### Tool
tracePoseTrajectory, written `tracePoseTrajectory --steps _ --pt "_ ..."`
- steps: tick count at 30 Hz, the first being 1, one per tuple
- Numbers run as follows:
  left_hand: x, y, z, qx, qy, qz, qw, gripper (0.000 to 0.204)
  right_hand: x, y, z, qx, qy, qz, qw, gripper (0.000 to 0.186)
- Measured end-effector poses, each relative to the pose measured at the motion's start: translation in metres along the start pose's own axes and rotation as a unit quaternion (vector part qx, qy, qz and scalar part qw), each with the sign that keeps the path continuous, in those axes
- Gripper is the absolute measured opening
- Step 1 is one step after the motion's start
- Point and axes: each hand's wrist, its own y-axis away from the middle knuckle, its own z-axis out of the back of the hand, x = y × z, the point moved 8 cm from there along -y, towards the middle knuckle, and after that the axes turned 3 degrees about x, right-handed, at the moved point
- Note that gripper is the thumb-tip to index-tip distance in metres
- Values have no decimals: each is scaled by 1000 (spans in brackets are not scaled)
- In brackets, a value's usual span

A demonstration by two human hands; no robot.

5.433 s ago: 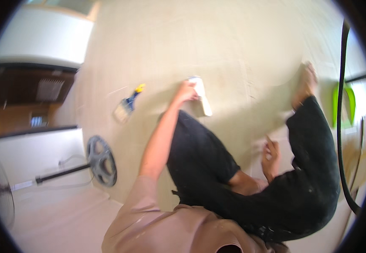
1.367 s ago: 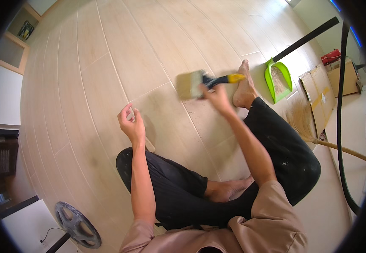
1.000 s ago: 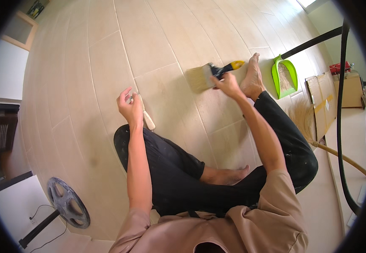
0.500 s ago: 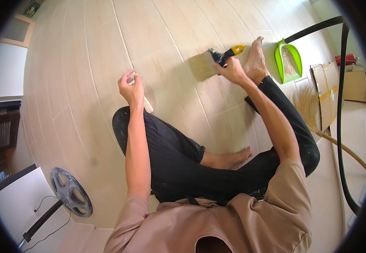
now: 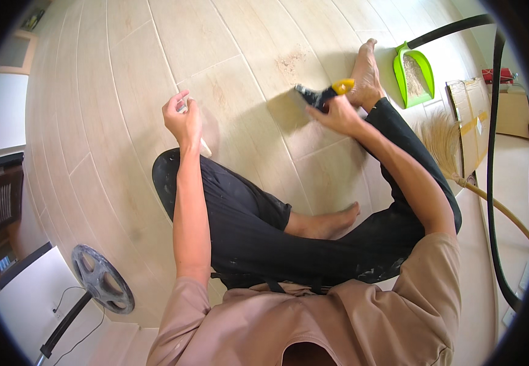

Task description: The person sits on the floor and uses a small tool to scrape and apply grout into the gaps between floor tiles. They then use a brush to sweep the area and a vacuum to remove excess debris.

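Head view | right hand grips yellow-handled, dark-bristled brush | left hand clasps whitish tool

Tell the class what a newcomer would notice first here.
The right hand grips a yellow-handled brush on the tiled floor, beside a bare foot. The left hand holds a small white tool near the knee. A green dustpan lies at upper right.

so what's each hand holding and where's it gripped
Right hand grips a paintbrush by its yellow-and-black handle. Left hand holds a small pale tool; grip point hidden.
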Motion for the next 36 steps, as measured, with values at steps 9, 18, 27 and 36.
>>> tracePoseTrajectory --steps 9,18,27,36 --pt "3 -5 5 -14 -1 -9 1000 22 61 19 -22 -21 -11 79 997 38" --pt "3 -2 7 -14 6 10 1000 23 73 0 5 -114 -20 102 988 41" --pt "3 -1 9 -27 15 -8 999 23 87 -15 4 -84 -31 13 996 44" --pt "6 -3 8 -39 27 -21 999 24 83 -22 -9 -99 18 40 994 50"
